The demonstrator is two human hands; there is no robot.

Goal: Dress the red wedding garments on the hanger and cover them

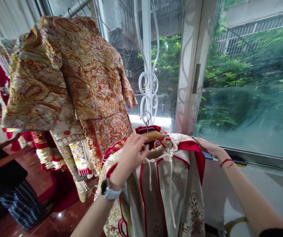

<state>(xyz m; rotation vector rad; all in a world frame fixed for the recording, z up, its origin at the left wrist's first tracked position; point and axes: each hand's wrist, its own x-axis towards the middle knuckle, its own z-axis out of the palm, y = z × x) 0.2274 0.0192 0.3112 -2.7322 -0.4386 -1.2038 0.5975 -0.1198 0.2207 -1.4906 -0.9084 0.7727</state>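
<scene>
A cream embroidered garment with red trim and white drawstring ties hangs in front of me. Inside its gathered opening shows a wooden hanger with a metal hook, and red-and-gold cloth is visible behind. My left hand, with a watch on its wrist, hovers at the opening beside the hanger; its fingers are loosely bent and apart, with nothing visible in them. At the right shoulder of the garment, my right hand has its fingers closed at the red edge; the fingertips are partly hidden by the cloth.
Gold brocade jackets hang from a rail on the left, with more red and gold clothes below. A white scrolled metal post stands before the windows. A person in patterned trousers is at the lower left.
</scene>
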